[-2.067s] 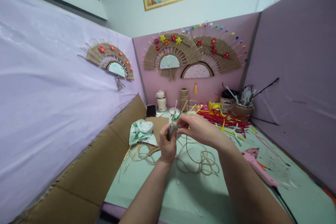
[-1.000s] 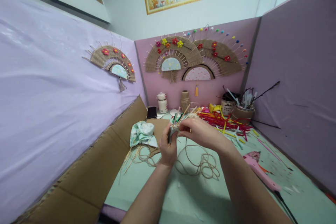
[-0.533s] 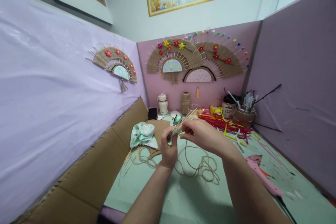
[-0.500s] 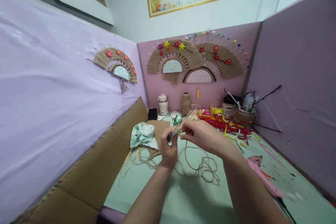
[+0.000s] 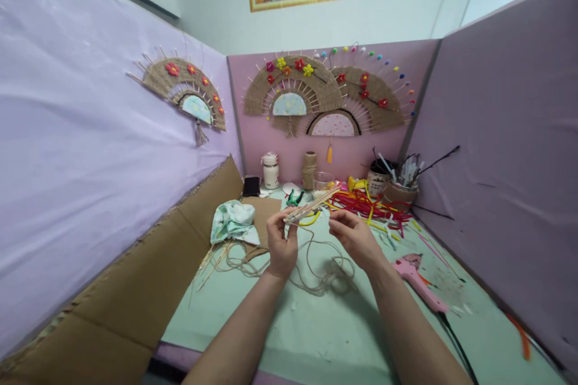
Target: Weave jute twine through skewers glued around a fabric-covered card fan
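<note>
The sticks (image 5: 312,206) are in the left hand (image 5: 282,243), raised above the green worktop (image 5: 311,337) and slanting away toward the right. Panels (image 5: 492,132) enclose the worktop, and a long cardboard strip (image 5: 112,289) stands along its left side. Decorated fans (image 5: 293,72) hang on the panels, above the far edge and at the left.

The left hand's grip is closed around the near end of the sticks. The right hand (image 5: 356,240) is just beside them, apart, its grip narrow with thumb and fingers close together; whether it pinches anything cannot be told.

Red stems (image 5: 361,204) spread behind the right hand, with two pots (image 5: 400,192) beyond. A crumpled cloth (image 5: 233,222) lies left of the left hand, loose sticks (image 5: 208,271) showing below it. The pink glue gun (image 5: 422,286) lies near the right forearm. Cord (image 5: 311,289) loops over the worktop below the hands. At the back are a bottle (image 5: 271,171), a spool (image 5: 309,171) and a phone (image 5: 251,186); small green clippers (image 5: 294,198) lie nearer the sticks.
</note>
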### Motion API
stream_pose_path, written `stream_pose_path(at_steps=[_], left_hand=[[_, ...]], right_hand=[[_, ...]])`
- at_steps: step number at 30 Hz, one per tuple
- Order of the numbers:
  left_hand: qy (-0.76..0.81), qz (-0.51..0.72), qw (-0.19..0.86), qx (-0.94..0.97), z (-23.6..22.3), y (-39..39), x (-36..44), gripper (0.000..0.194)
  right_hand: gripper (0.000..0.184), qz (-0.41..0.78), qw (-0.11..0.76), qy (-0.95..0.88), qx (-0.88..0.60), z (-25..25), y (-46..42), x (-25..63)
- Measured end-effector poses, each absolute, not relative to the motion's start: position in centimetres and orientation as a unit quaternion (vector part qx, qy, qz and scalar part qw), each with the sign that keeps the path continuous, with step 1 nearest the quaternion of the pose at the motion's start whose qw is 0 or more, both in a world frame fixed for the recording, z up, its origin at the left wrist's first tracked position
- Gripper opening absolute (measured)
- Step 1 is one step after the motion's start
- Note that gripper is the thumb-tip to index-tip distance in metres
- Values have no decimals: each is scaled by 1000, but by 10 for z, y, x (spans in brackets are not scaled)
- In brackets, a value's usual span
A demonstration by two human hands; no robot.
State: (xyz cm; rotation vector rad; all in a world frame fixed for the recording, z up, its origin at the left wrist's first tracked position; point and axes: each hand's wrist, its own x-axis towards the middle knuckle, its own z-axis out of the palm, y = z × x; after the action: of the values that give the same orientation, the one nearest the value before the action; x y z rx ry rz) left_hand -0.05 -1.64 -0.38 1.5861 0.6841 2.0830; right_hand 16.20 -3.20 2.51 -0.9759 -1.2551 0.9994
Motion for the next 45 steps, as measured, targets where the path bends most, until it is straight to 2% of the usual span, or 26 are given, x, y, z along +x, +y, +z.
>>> stream_pose_path(at_steps=[3,10,13,18,23,25,30,37,45], left_hand=[[251,760,228,555,-6,-16,2,23],[223,737,266,580,-8,-23,13,24],[214,746,263,573,-7,-25,14,24],[211,769,252,549,-2,-28,12,27],[222,762,297,532,3,-38,14,28],[227,759,323,518,5,-42,16,27],[247,753,360,492,8,-50,22,28],[230,727,352,543,-2,-45,25,31],[212,725,316,574,-9,-41,19,25]], right_hand=[[28,541,623,-432,-365,6,-26,163],[24,637,622,-314,-331,-1,-22,164],[18,679,596,-256,-344,-13,-19,158],[21,710,542,-252,-373,-33,-18,139],[32,797,492,-263,-232,-37,-22,134],[30,820,492,-244,-163,-39,-24,132],[22,812,545,-182,-102,-46,-24,119],[6,767,624,-88,-121,-33,-23,120],[3,760,634,-84,-116,-24,-22,135]])
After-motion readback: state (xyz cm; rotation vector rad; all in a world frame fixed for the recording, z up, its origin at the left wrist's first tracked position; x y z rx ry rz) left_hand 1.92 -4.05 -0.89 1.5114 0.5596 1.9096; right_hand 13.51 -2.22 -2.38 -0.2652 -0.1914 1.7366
